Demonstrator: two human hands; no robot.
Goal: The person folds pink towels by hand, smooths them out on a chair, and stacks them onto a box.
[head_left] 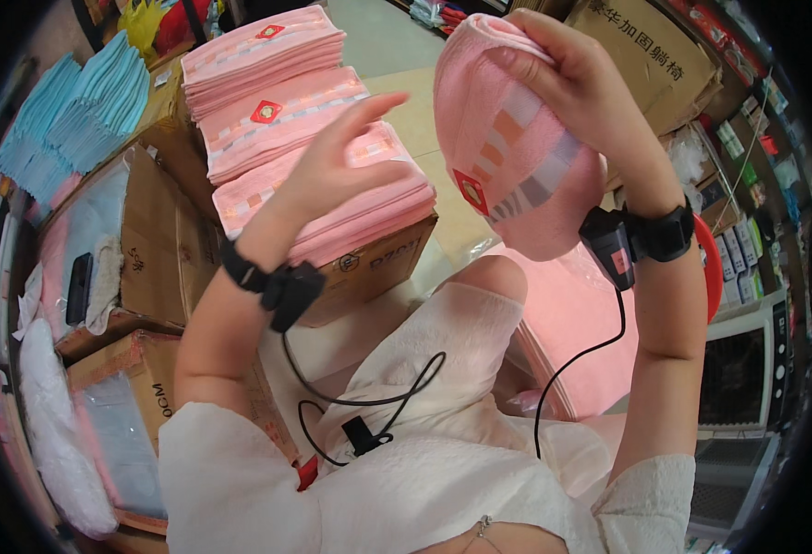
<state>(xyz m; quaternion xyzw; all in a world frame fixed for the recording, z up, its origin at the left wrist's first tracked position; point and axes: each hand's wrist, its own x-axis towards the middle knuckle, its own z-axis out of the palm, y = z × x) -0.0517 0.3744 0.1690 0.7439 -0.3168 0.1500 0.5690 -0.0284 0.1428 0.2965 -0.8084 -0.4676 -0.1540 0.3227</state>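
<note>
My right hand (577,83) is closed on the upper edge of a folded pink towel (540,208), held up in front of me at the right. The towel hangs in a rounded fold, with orange and grey check bands and a small red diamond label on its face. My left hand (337,171) is open and holds nothing, thumb and fingers spread. It is above the nearest of three piles of folded pink towels (230,152); I cannot tell if it touches them. These piles rest on a cardboard box (383,263).
More pink towels (581,342) lie flat beside my right knee, partly under clear plastic. Light blue towels (101,102) are stacked on boxes at the far left. An open carton (161,240) stands left of my arm. A large carton (646,55) is at the back right, near stocked shelves (743,249).
</note>
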